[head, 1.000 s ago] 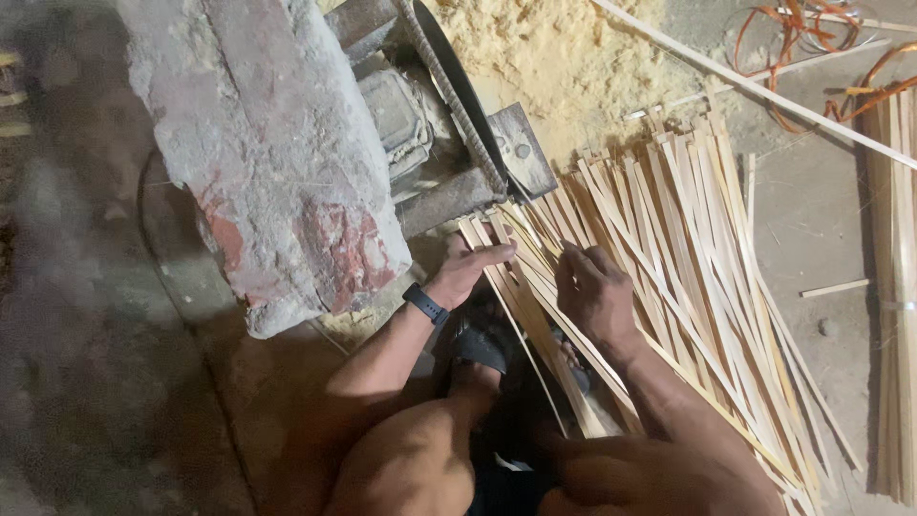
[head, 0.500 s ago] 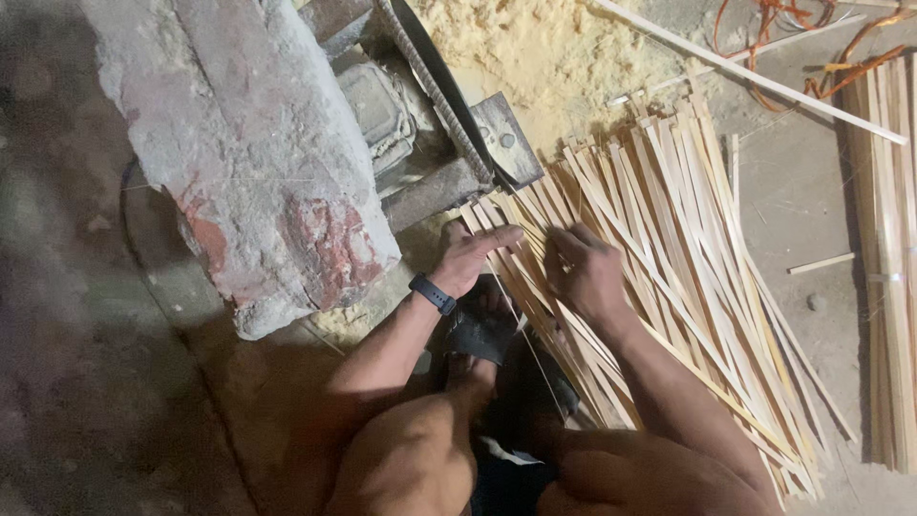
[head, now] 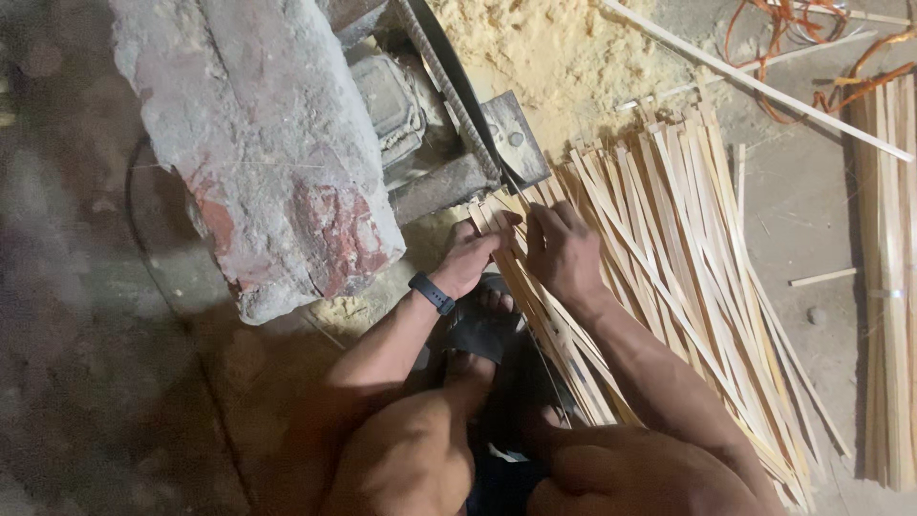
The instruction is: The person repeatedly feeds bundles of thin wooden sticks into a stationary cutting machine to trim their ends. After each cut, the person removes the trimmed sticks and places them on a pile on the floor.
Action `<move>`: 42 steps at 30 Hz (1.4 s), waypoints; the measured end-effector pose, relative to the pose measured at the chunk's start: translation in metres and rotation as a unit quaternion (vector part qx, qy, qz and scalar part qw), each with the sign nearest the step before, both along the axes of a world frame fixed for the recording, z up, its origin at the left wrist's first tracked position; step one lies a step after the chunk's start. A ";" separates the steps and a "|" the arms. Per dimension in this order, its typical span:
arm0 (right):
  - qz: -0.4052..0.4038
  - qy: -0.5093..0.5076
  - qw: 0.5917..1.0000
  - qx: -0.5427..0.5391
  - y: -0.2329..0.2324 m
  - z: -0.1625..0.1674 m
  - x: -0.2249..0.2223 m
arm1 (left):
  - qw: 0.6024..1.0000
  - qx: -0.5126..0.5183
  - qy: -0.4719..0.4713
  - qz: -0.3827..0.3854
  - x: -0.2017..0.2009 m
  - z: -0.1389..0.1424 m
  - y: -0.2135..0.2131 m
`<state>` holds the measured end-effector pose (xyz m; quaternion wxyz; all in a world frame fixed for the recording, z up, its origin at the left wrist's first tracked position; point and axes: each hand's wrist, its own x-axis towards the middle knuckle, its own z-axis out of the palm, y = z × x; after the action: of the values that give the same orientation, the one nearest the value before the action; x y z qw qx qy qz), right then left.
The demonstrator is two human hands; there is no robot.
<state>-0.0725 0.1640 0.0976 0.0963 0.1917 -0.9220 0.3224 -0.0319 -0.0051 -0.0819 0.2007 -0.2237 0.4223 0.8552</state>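
Both hands rest on the near end of the bamboo strips lying fanned on the floor beside the machine — left hand curled over a few strips, right hand pressed flat. Sawdust lies behind the machine; most strips look unsorted.

The pale, thin, flat wooden strips lie fanned out on the floor in a loose pile, running diagonally. Their upper ends bunch beside a grey metal plate, where both hands press on them.
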 end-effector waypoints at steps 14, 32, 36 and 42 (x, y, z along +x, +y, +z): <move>0.018 0.060 0.998 0.024 0.056 -0.014 0.053 | 0.992 0.030 0.065 -0.102 -0.024 0.073 0.015; 0.038 -0.062 0.997 0.017 0.047 -0.002 0.026 | 0.996 -0.038 -0.032 -0.069 -0.009 0.036 -0.004; 0.049 -0.129 0.990 0.042 0.088 0.023 0.044 | 0.996 0.020 0.056 -0.061 -0.005 0.033 0.002; 0.060 0.156 0.948 0.271 0.128 0.069 -0.040 | 0.998 -0.001 0.012 -0.064 0.001 0.037 0.010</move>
<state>-0.1122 0.2916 0.1665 0.1641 0.3136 -0.9347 0.0318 -0.0310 0.0046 -0.0451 0.2499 -0.1864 0.4392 0.8425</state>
